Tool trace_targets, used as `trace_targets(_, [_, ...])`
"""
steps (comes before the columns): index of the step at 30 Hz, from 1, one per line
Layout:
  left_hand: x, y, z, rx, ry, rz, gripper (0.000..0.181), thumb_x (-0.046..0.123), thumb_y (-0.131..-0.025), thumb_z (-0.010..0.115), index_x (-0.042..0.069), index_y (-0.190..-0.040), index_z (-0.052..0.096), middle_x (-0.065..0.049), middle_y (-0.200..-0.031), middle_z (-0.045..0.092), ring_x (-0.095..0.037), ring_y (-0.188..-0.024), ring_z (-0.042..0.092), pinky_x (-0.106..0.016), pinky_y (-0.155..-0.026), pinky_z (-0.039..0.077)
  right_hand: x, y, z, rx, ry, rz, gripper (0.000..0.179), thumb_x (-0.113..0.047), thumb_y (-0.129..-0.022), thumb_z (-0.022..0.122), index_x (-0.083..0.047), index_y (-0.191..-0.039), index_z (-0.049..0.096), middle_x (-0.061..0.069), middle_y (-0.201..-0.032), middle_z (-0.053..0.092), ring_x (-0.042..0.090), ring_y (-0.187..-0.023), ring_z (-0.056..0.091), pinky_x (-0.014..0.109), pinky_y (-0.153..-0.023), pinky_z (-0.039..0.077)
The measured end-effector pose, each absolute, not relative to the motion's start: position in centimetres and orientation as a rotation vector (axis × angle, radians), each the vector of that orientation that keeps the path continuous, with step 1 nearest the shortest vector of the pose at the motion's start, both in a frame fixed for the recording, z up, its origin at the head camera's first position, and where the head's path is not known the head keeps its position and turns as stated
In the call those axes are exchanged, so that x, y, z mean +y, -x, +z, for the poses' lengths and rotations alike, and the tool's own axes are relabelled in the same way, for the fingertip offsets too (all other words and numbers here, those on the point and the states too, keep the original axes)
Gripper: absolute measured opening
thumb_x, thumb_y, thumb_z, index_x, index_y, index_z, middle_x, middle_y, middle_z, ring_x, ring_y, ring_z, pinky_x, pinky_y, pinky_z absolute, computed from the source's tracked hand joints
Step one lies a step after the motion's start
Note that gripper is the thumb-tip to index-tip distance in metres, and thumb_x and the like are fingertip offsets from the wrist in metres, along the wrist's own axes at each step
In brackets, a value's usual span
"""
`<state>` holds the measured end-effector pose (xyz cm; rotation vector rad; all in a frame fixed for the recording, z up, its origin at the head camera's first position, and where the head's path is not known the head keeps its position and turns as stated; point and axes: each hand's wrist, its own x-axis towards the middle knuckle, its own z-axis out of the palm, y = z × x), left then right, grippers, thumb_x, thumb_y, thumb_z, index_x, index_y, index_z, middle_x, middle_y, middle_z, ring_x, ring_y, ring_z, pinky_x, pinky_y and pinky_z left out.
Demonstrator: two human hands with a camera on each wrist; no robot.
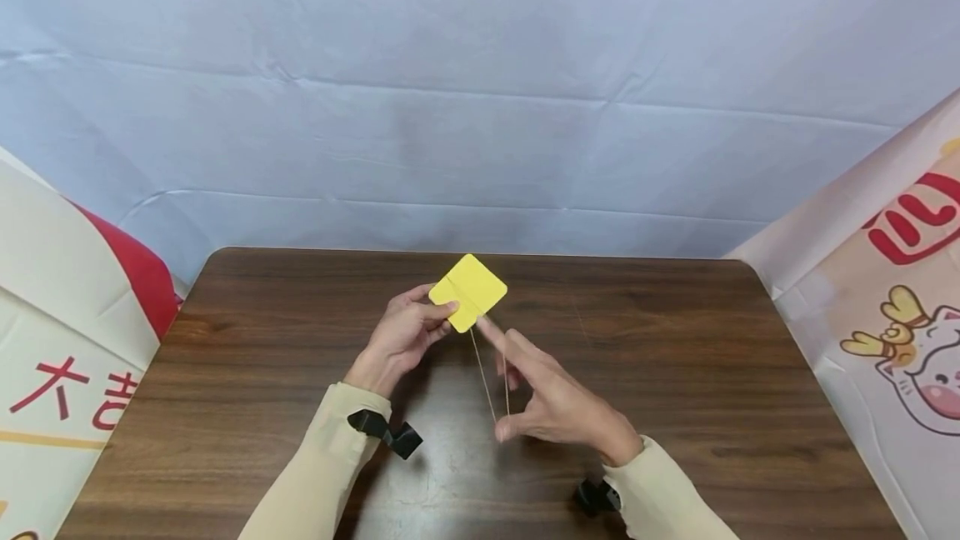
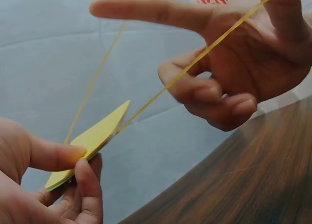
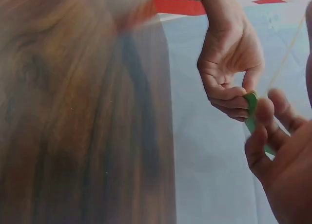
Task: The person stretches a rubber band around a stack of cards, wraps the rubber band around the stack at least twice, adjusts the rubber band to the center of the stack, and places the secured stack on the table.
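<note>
In the head view, my left hand (image 1: 401, 333) pinches a thin yellow square card piece (image 1: 478, 282) with rounded corners, thumb on its face and fingers beneath. A line runs across that face, and green shows on the underside (image 3: 251, 106) in the right wrist view. From the piece, a thin yellow rubber band (image 2: 234, 30) stretches out to my right hand (image 1: 555, 402). Its loop passes round the spread thumb and the straight index finger. The index fingertip appears close by the card's lower corner in the head view, while the other fingers bend loosely.
Both hands are above a dark brown wooden table (image 1: 262, 340). Behind it hangs a pale blue-grey cloth (image 1: 480, 148), with printed cloths at either side. A black strap (image 1: 386, 433) hangs from the left sleeve, and a black device (image 1: 596, 497) sits by the right cuff.
</note>
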<state>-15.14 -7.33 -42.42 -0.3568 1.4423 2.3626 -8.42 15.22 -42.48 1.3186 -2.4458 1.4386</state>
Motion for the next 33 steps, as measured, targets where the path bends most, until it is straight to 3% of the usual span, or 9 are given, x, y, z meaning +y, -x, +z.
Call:
trace_targets(5, [-7.1,15.2,-42.5,1.37,0.438,2.501,0.035,-0.012,-0.092,0.063,-0.003,-0.125,0.055,-0.005,-0.09,0.068,-0.011,-0.068,0.062,-0.022,-0.062,0.048,14.8,8.3,-43.6,-2.415,-1.169,1.556,0.125,-0.085,-0.079,0.049,-0.006,-0.163,0.0,0.009,-0.095,0.045,0.013,-0.073,0.044,0.031,-0.061,0.044])
trace_targets(9, [-6.9,15.1,-42.4,1.334,0.435,2.586,0.036,-0.013,-0.092,0.063,-0.002,-0.125,0.053,-0.006,-0.09,0.068,-0.011,-0.068,0.062,-0.021,-0.062,0.048,14.6,8.2,-44.1,-2.424,-1.126,1.579,0.12,-0.08,-0.085,0.051,-0.003,-0.162,0.0,0.012,-0.098,0.047,0.014,-0.071,0.046,0.03,-0.062,0.045])
trace_targets(15, [-7.1,15.0,-42.8,1.317,0.331,2.664,0.036,-0.014,-0.092,0.062,0.0,-0.124,0.054,-0.008,-0.093,0.071,-0.012,-0.071,0.065,-0.02,-0.061,0.051,14.6,8.5,-43.2,-2.474,-1.157,1.671,0.095,-0.071,-0.096,0.028,-0.002,-0.161,0.015,0.01,-0.096,0.046,0.013,-0.075,0.048,0.026,-0.064,0.046])
trace_targets(22, [-7.4,14.8,-43.7,1.389,0.131,2.715,0.036,-0.012,-0.093,0.063,-0.001,-0.127,0.055,-0.01,-0.103,0.071,-0.014,-0.082,0.069,-0.022,-0.068,0.054,15.3,8.9,-41.7,-2.563,-1.217,1.751,0.091,-0.065,-0.1,-0.002,-0.001,-0.158,0.03,0.01,-0.095,0.044,0.02,-0.086,0.048,0.033,-0.075,0.045])
trace_targets(27, [-7.7,14.4,-44.4,1.454,-0.083,2.727,0.034,-0.015,-0.093,0.061,0.003,-0.121,0.057,-0.009,-0.105,0.071,-0.015,-0.083,0.067,-0.023,-0.07,0.054,15.8,9.3,-41.0,-2.624,-1.189,1.705,0.093,-0.063,-0.101,-0.006,-0.002,-0.153,0.042,0.004,-0.098,0.043,0.021,-0.09,0.045,0.034,-0.076,0.042])
trace_targets(33, [-8.6,14.3,-44.5,1.621,-0.416,2.583,0.037,-0.016,-0.091,0.063,0.007,-0.12,0.061,-0.007,-0.109,0.072,-0.017,-0.089,0.068,-0.027,-0.074,0.056,16.1,10.0,-40.4,-2.729,-1.094,1.707,0.094,-0.066,-0.101,0.0,-0.005,-0.143,0.057,0.004,-0.097,0.042,0.023,-0.095,0.043,0.037,-0.083,0.039])
